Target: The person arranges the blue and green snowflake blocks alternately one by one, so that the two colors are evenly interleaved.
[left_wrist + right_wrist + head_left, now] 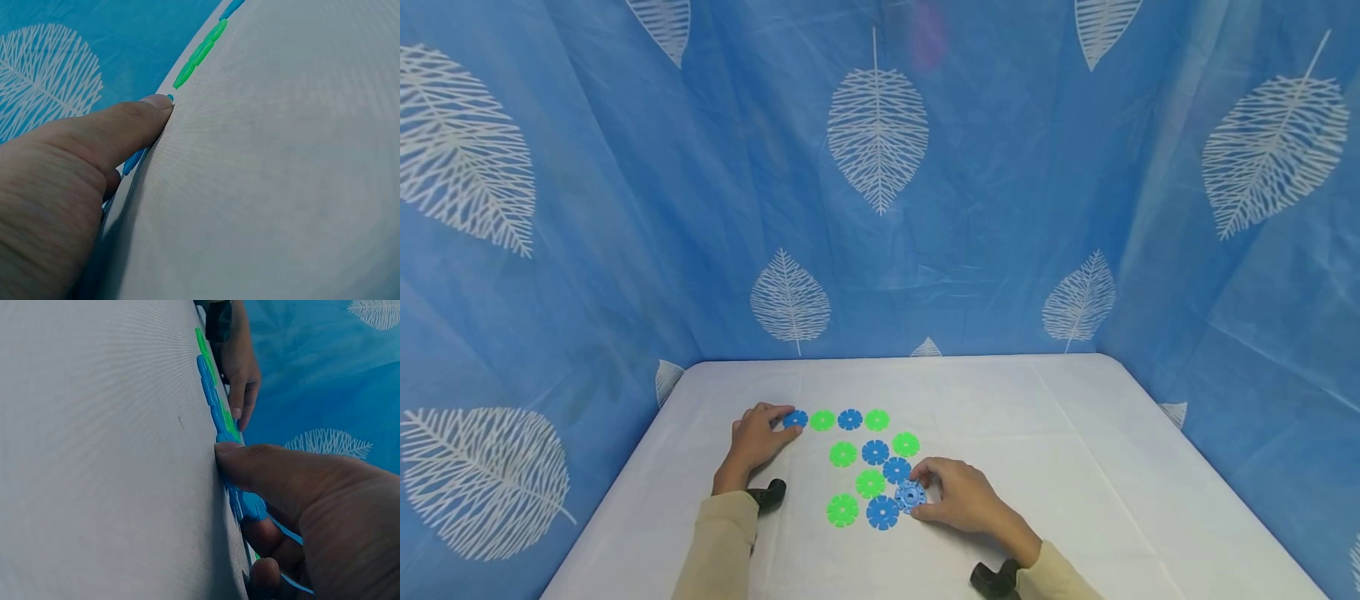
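Observation:
Flat notched plastic discs, blue and green, lie on a white cloth. My left hand (760, 435) pinches a blue disc (795, 418) at the left end of the back row, thumb and forefinger on its edges; its thumb is close up in the left wrist view. A green disc (816, 421) lies just right of it. My right hand (964, 497) grips a paler blue notched piece (905, 497), which looks like several discs joined or stacked. It touches or overlaps the blue discs beside it, one (890, 472) behind and one (876, 518) to the left.
Along the back row are also a blue disc (845, 420) and a green disc (872, 421). Several more green and blue discs form a cluster nearer me, with a green disc (835, 511) at its front left. Blue leaf-patterned cloth (970, 283) stands behind the white table (1075, 467).

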### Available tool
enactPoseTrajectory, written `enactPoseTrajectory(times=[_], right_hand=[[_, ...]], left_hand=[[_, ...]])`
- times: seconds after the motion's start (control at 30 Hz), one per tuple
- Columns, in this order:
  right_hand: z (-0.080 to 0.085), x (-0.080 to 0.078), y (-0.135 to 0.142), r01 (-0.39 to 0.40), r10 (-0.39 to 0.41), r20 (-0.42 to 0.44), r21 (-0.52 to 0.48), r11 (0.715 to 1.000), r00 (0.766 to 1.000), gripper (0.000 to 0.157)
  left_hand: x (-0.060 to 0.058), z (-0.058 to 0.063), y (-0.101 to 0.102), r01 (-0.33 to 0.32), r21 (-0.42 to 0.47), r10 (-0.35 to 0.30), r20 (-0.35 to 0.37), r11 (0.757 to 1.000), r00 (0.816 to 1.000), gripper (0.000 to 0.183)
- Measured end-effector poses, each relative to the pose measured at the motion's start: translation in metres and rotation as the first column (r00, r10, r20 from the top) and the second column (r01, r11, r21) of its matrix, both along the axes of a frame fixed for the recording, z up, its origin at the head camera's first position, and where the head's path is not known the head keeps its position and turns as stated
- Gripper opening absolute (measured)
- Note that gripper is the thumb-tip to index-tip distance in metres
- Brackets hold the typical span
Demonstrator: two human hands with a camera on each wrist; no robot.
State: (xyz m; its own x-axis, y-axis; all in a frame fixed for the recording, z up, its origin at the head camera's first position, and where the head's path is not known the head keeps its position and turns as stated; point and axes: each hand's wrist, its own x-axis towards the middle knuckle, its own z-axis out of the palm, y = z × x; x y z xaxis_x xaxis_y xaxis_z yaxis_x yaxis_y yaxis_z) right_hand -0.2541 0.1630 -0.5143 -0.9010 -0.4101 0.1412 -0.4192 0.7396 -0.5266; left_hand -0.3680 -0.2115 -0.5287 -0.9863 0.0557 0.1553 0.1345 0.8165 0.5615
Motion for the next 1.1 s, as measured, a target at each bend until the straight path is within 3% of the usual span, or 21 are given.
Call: enactPoseTrajectory(times=[0.6, 0.83, 1.1], right_hand=[[0.0038, 0.0026, -0.0017, -0.065, 0.077, -0.149, 0.083, 0.994, 0.986, 0.04], [0.0017, 0.0036, -0.0019, -0.067, 0.098, -0.291, 0.115, 0.991, 0.952, 0.04], [0.001, 0.0022, -0.0012, -0.058, 0.087, -0.354, 0.09, 0.994, 0.931, 0.04]], left_hand=[[-0.0015, -0.0029, -0.0022, 0.005, -0.007, -0.005, -0.014, 1.0, 1.0, 0.054], [-0.0004, -0.0022, -0.0019, 0.002, -0.008, -0.002, -0.012, 1.0, 1.0, 0.054], [0.0011, -0.0003, -0.0006, 0.0, -0.001, 0.0, -0.007, 1.0, 1.0, 0.053]])
